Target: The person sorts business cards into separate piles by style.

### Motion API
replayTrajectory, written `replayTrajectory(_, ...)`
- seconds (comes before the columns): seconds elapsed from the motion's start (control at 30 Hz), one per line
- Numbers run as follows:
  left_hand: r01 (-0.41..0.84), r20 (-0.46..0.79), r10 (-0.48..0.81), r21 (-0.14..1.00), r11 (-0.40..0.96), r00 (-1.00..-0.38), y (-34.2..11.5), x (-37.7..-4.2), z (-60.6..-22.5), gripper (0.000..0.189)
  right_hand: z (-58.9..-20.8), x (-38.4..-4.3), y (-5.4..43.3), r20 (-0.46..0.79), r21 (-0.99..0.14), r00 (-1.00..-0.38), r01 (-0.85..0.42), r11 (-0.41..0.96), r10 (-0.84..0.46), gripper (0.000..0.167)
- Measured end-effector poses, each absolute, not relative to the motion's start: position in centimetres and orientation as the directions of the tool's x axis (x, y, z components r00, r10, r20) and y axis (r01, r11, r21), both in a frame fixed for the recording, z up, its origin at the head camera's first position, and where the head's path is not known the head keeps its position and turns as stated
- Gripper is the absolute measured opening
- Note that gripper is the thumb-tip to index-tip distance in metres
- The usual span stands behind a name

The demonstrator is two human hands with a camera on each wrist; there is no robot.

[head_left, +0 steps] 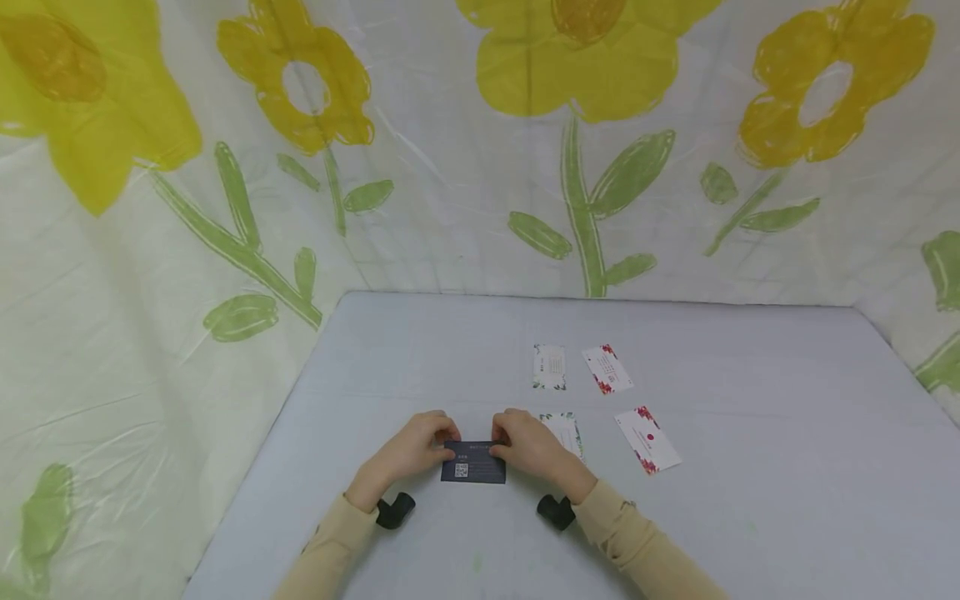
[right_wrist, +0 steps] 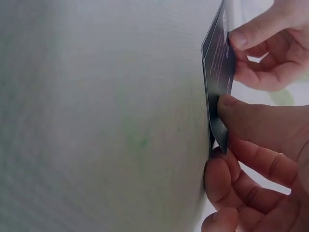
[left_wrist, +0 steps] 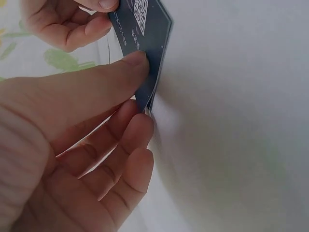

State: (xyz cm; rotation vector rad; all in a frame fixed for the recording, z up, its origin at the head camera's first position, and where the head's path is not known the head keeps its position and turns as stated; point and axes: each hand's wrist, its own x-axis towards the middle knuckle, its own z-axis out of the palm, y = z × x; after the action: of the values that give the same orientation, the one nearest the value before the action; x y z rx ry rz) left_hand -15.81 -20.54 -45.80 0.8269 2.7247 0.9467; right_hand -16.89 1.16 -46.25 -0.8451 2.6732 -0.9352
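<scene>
Left grip (head_left: pixel 412 447) and right grip (head_left: pixel 529 447) are pinched on opposite ends of the layered dark cards (head_left: pixel 483 472), held low at the near side of the desk (head_left: pixel 420 358) — judged light, thin, springy, perhaps slick, they are best taken by the short edges.

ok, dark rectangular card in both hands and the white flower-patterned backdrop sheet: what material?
Dark rectangular card: probably smooth, low-sheen cardstock; thin edges, slight bend.
White flower-patterned backdrop sheet: thin fabric or plastic, can't tell which; wrinkled, faintly shiny.
</scene>
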Motion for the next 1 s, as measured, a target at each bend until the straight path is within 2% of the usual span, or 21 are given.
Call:
replayTrajectory(0.27,0.445,0.022,0.543,0.6,0.665,-0.84,-20.3,-15.9,-45.6,0.014,-46.0,-16.8,1.2,0.011,-0.586,-0.833,-0.453,0.671,-0.553,0.016)
replayTrajectory(0.5,0.475,0.022,0.554,0.545,0.691,-0.832,-20.1,-15.9,-45.5,0.013,-46.3,-16.8,1.2,0.023,-0.547,-0.833,-0.473,0.69,-0.553,0.015)
replayTrajectory(0.63,0.48,0.014,0.557,0.526,0.702,-0.831,-20.2,-15.8,-45.0,0.012,-45.5,-16.9,2.1,0.054,-0.583,-0.841,-0.465,0.667,-0.539,0.009)
replayTrajectory(0.73,0.489,0.033,0.559,0.529,0.693,-0.828,-19.6,-16.1,-44.0,0.014,-44.2,-17.2,3.9,0.098,-0.622,-0.88,-0.419,0.662,-0.465,0.007)
replayTrajectory(0.87,0.551,0.075,0.617,0.544,0.633,-0.783,-17.8,-17.5,-42.7,0.019,-42.8,-16.9,6.6,0.125,-0.633,-0.932,-0.339,0.696,-0.341,0.008)
replayTrajectory(1.0,0.607,0.052,0.716,0.574,0.549,-0.697,-14.7,-19.6,-42.2,0.026,-42.4,-15.9,8.3,0.043,-0.607,-0.968,-0.222,0.763,-0.247,0.016)
